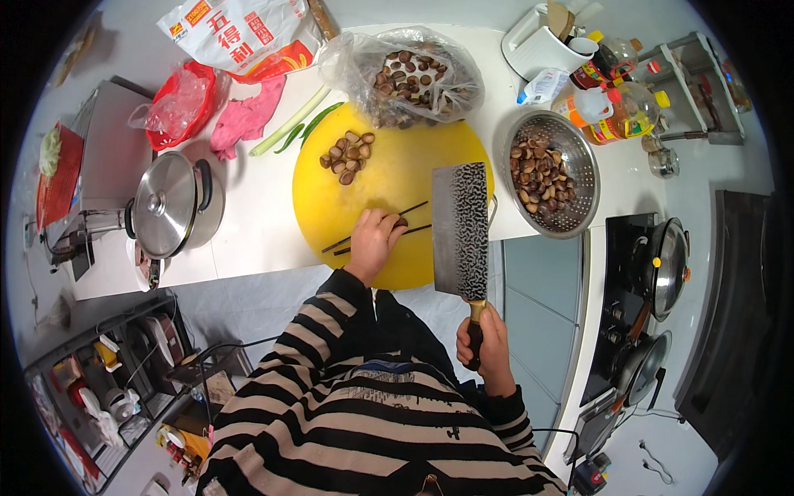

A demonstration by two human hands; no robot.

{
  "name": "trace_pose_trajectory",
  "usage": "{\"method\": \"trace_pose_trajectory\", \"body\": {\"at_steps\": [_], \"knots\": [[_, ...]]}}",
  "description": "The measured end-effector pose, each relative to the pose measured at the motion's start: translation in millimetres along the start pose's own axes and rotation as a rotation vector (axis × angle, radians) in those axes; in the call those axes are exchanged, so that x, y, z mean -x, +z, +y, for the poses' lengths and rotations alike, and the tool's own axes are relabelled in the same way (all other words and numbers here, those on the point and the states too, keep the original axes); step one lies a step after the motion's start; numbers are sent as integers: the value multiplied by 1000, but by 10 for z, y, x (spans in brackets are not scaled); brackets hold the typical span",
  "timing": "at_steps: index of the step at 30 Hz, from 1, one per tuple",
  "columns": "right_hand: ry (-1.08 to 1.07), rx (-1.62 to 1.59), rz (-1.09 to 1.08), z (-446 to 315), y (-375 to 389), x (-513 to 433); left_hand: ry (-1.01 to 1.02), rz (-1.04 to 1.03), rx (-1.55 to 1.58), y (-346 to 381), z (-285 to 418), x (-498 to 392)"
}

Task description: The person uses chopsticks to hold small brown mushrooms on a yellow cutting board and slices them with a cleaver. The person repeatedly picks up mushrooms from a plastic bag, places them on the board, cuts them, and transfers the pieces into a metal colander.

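My left hand (372, 243) holds a chestnut (401, 222) between two dark chopsticks (417, 229) that lie on the round yellow cutting board (322, 201). In my right hand (487, 347) is the dark handle of a cleaver (460, 229), its broad blade raised over the board's right side. A group of chestnuts (351, 152) rests at the board's upper left. Behind it, an open clear plastic bag (459, 74) holds more chestnuts and overlaps the board's far edge. A steel colander (586, 186) with chestnuts stands to the right.
A lidded steel pot (162, 204), a pink cloth (248, 121), a red basket (208, 108), a leek (291, 121) and green peppers (319, 121) are on the left. A flour bag (242, 37) lies behind. Oil bottles (629, 115) stand back right; covered pans (670, 266) sit on the stove.
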State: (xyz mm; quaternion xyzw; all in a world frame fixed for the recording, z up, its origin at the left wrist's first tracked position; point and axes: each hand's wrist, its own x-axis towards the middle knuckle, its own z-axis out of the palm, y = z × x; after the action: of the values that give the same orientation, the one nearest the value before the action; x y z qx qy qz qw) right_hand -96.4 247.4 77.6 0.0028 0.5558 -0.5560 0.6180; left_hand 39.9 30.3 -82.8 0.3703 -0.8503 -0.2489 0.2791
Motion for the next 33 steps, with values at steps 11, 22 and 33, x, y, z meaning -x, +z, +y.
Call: {"method": "trace_pose_trajectory", "body": {"at_steps": [11,22,33], "knots": [[-63,443,41,320,-17,-284,-85,-15,10,-277,-229,317],[-379,946,99,620,56,-583,-127,11,60,-216,-271,338],[-303,994,98,542,67,-637,-149,-34,67,-196,-302,364]]}}
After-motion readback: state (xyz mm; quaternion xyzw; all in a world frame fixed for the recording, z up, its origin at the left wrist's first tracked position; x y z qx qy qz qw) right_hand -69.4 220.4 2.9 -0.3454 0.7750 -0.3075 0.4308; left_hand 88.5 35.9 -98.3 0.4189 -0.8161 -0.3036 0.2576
